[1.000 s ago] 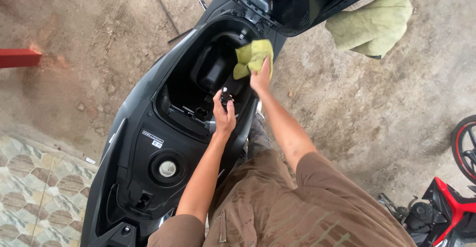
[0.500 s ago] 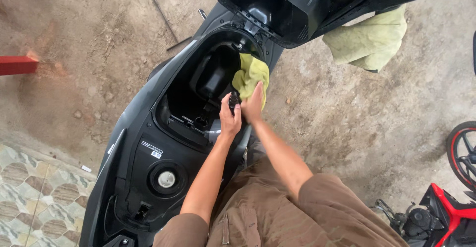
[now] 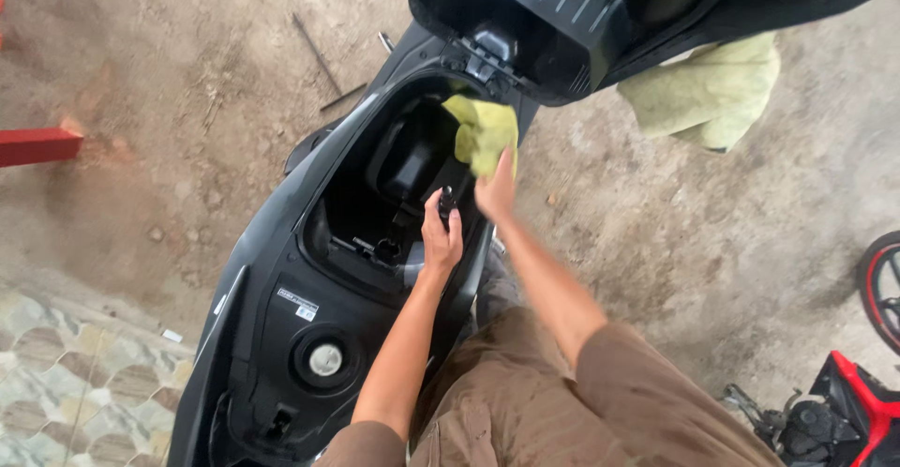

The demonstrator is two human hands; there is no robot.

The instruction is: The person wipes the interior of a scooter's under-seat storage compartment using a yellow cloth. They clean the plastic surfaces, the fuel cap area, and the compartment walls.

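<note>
My right hand (image 3: 495, 195) pinches the soft, light yellow cloth (image 3: 483, 131) by its lower edge; my left hand (image 3: 441, 234) grips a small, rigid black bottle (image 3: 446, 203).

An outdoor motorcycle repair yard is suggested by a black scooter (image 3: 309, 270) opened at centre frame, bare dirt ground (image 3: 169, 73), and a red motorbike (image 3: 844, 411) parked lower right.

Soft even daylight on my feed, no hard shadows or glare. Storage compartment (image 3: 403, 176) reads v. dark. Right hand (image 3: 495, 193) slightly motion-blurred; edges bend a bit.
</note>
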